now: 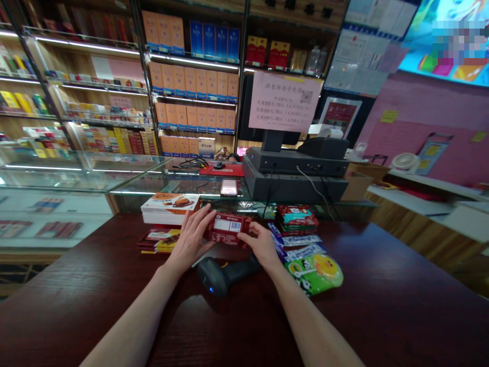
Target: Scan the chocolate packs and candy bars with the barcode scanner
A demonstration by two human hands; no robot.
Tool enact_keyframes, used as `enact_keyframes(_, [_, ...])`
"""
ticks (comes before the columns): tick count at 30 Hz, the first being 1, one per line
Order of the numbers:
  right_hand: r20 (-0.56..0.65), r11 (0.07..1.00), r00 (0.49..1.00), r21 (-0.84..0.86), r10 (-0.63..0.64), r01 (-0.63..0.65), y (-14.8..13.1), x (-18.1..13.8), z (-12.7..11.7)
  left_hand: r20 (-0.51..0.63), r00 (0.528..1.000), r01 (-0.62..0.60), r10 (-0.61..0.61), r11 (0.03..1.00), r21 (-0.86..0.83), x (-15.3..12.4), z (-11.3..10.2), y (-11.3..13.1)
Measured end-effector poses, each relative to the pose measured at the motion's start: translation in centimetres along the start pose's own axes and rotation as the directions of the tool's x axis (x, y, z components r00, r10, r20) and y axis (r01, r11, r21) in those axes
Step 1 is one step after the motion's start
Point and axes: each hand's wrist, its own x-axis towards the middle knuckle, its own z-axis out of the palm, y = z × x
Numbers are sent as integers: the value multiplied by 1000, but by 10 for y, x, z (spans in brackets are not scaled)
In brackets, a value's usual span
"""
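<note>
Both my hands hold a red snack packet with a white barcode label facing up, just above the dark wooden counter. My left hand grips its left end, fingers partly spread along the edge. My right hand pinches its right end. Directly under the packet lies a dark grey handheld barcode scanner with a small blue light.
A white biscuit box sits on flat packets to the left. Red packets, blue-white wrappers and a green-yellow bag lie to the right. A cash register stands behind, with glass display cases and stocked shelves beyond.
</note>
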Motion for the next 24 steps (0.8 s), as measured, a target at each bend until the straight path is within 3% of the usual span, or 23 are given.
enact_keyframes(7, [-36,999,999,-18,-29,28,-2,-1,1,-20,970,241,-243,968,-72,0,4,-1])
enact_keyframes(13, [-73,997,997,-64,-39,35,-2,-1,1,61,944,331,-325,927,-178,0,10,-4])
enact_keyframes(20, [-108,997,994,-81,-24,15,0,-1,-2,256,861,508,-438,727,-463,6,5,-2])
enact_keyframes(24, [-113,996,993,-95,-12,1,0,-2,-2,274,835,544,-478,637,-545,7,4,-2])
